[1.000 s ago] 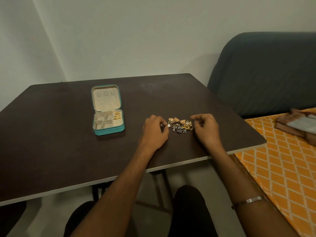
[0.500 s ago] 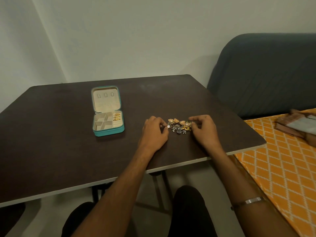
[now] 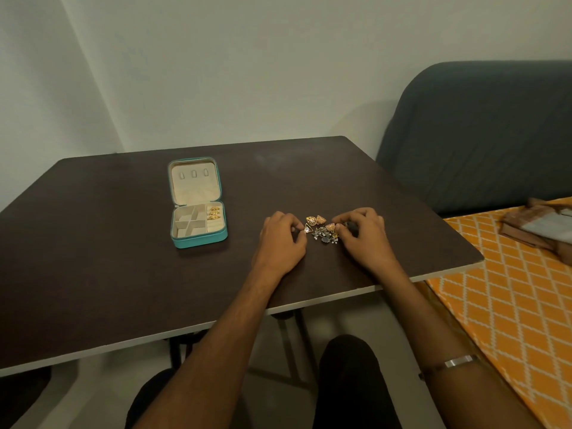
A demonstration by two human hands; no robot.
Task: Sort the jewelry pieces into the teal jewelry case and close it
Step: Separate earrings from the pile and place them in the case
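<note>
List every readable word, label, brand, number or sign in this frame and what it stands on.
None: no text can be read anywhere in the head view.
The teal jewelry case shows no lettering on its lid lining or wall.
The jewelry pieces on the table are too small to show any marks.
The bracelet looks plain.

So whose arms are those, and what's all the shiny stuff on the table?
A person is wearing a camera on their head, so you see their own arms from above. Both hands sit on a dark table. Between them lies a little pile of jewelry, gold and silver pieces. The left hand pinches a small triangle piece at the pile's edge; the right hand curls over the other side. To the left stands an open teal case with three gold pieces already inside.
</note>
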